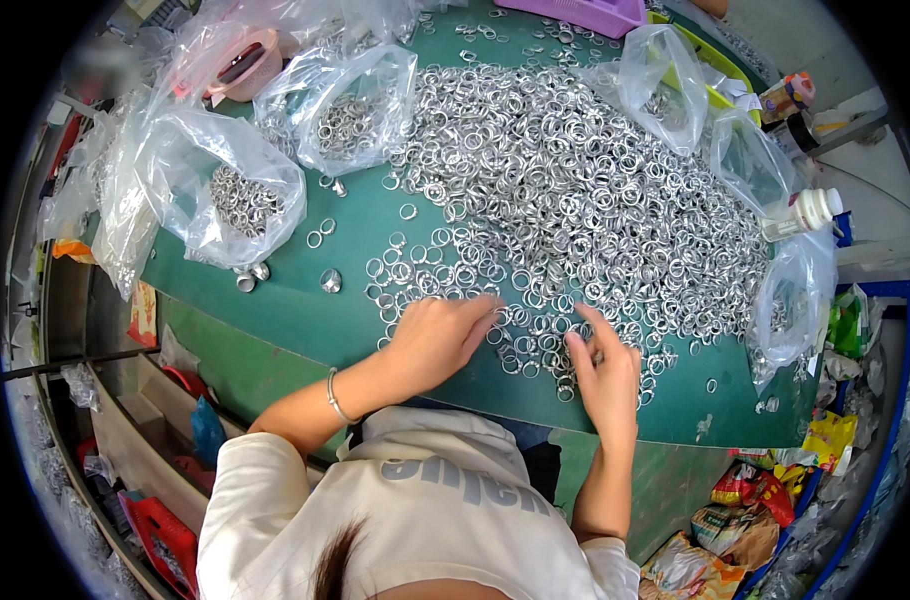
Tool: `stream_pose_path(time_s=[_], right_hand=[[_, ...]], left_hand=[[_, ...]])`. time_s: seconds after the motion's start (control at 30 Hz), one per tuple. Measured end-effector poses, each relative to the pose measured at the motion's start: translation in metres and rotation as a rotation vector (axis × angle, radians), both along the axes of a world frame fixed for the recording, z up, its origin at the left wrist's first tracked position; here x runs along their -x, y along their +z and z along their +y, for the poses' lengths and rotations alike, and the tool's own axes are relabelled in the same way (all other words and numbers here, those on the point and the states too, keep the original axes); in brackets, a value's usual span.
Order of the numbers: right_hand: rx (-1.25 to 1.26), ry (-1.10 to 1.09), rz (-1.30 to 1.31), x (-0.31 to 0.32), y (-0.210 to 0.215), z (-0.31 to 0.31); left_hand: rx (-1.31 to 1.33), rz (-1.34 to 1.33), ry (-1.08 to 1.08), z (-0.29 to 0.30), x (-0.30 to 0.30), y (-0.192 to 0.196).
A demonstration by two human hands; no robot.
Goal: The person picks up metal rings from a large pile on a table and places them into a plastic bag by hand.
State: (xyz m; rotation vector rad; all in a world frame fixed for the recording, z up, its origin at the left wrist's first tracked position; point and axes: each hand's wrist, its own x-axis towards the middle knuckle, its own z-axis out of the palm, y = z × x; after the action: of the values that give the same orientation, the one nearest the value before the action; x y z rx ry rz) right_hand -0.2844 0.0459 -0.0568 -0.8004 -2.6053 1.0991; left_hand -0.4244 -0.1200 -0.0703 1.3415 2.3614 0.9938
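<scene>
Far left edge: clear plastic bags (125, 190) hang off the table rim, crinkled and glossy, contents hard to make out. Below them an orange-and-white label strip (143, 315) sits against the table side, and red plastic bins (165, 540) sit in the shelf underneath

Left on the table (275, 310), green smooth mat surface: open clear bag (237, 195) with a clump of silver rings inside, a second clear bag (350, 110) behind it also holding rings, pink round tub (243, 62) wrapped in plastic at the back

Left hand (437, 335): palm down, fingers spread flat and pressing on loose rings at the near edge of the pile, nothing gripped. Thin silver bracelet (333, 392) on that wrist

Centre: big pile of metal rings (575, 190), shiny silver, round, thin-walled, heaped thick in the middle and thinning to single scattered rings toward the near left. A few stray rings lie apart on the mat near the left bag

Right hand (603, 370): fingers curled down onto rings at the near edge, just beside the left hand; whether it pinches one, cannot tell

Right: more clear bags (665, 85) standing slack at the pile's far side and another bag (800, 295) at the right rim, purple basket (585, 12) top centre, white bottle with orange cap (810, 210), small bottle with a multicolour label (787, 95). Lower right on the floor: crumpled printed wrappers (745, 500), red, yellow and green
</scene>
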Motion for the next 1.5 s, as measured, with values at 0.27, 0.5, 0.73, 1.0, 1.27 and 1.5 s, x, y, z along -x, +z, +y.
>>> stream_pose_path(time_s=[0.27,0.5,0.73,1.0,1.27,1.5], right_hand=[[-0.397,0.212,-0.164,0.029,-0.011,-0.007],[-0.226,0.282,0.060,0.002,-0.005,0.006],[-0.320,0.022,-0.021,0.046,-0.018,0.024],[-0.289,0.355,-0.106,0.028,-0.009,0.004],[-0.349,0.053,-0.106,0.055,-0.011,0.020],[-0.451,0.233,-0.161,0.044,-0.010,-0.002]], left_hand=[[0.255,0.208,-0.169,0.034,0.020,-0.016],[0.138,0.178,-0.030,0.031,0.029,-0.011],[0.113,0.233,-0.055,0.065,0.041,-0.013],[0.155,0.235,-0.199,0.042,0.040,-0.014],[0.124,0.208,-0.053,0.052,0.034,-0.005],[0.233,0.165,-0.174,0.041,0.035,-0.003]])
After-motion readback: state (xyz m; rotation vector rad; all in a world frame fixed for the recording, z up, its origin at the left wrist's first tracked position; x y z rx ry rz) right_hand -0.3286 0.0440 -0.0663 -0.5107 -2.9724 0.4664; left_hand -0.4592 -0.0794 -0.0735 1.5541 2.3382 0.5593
